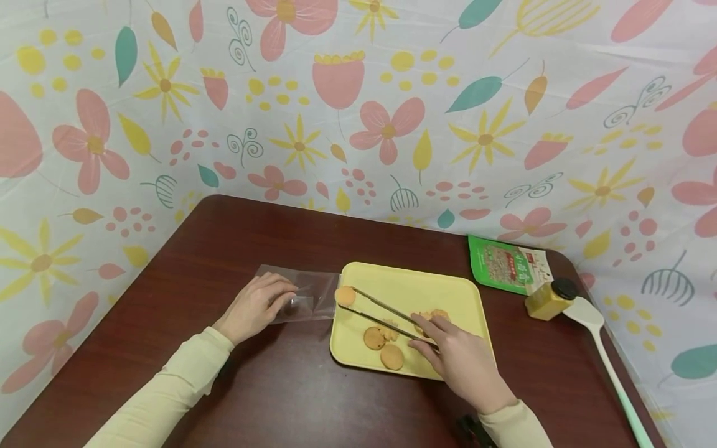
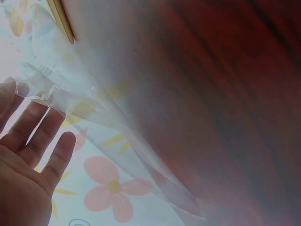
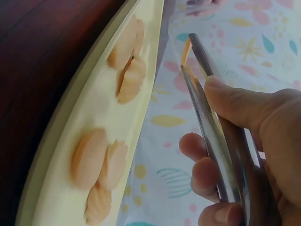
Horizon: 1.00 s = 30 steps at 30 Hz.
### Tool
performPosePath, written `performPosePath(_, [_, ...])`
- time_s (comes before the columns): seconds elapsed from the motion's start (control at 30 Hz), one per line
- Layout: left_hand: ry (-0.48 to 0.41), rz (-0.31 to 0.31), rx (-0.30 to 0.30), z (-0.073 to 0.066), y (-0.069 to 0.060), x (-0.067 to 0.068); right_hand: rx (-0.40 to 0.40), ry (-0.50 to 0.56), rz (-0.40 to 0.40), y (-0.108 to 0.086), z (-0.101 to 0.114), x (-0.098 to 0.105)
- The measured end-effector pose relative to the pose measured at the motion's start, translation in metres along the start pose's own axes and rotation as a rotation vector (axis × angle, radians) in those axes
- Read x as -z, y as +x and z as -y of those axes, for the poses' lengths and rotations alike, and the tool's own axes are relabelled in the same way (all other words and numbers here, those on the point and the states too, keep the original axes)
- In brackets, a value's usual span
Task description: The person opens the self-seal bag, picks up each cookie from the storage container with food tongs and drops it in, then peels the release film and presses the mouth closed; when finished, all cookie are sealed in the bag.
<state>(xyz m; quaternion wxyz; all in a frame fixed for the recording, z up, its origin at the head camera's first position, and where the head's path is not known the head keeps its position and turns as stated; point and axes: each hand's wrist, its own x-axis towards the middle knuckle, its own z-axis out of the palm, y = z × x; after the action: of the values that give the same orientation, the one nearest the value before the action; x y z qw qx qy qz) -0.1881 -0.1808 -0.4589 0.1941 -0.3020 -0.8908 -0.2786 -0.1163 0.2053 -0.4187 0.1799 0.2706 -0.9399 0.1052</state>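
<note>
My left hand (image 1: 254, 305) pinches a clear plastic bag (image 1: 322, 289) that lies left of a yellow tray (image 1: 414, 280). The bag's right end meets the tray's left rim. Metal tongs (image 3: 207, 127) are gripped in my right hand (image 1: 462, 361), above the tray. Between their tips is a round cookie (image 1: 345, 296), held over the left rim beside the bag. On the tray lie two round cookies (image 1: 392, 358) with a ridged one (image 1: 388, 331) beside them. More cookies (image 1: 430, 313) sit farther right, partly hidden by my right hand.
At the back right lies a green packet (image 1: 498, 264). A jar of yellow stuff (image 1: 546, 303) with a black lid stands near it, touching or close to a white spatula (image 1: 587, 313) with a mint handle. Flower-printed cloth (image 1: 386, 130) hangs behind the dark table (image 1: 263, 233).
</note>
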Motion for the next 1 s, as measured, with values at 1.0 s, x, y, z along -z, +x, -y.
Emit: performPosePath(1.0, [-0.136, 0.104, 0.068, -0.005, 0.002, 0.001, 0.174, -0.028, 0.101, 0.074, 0.042, -0.034])
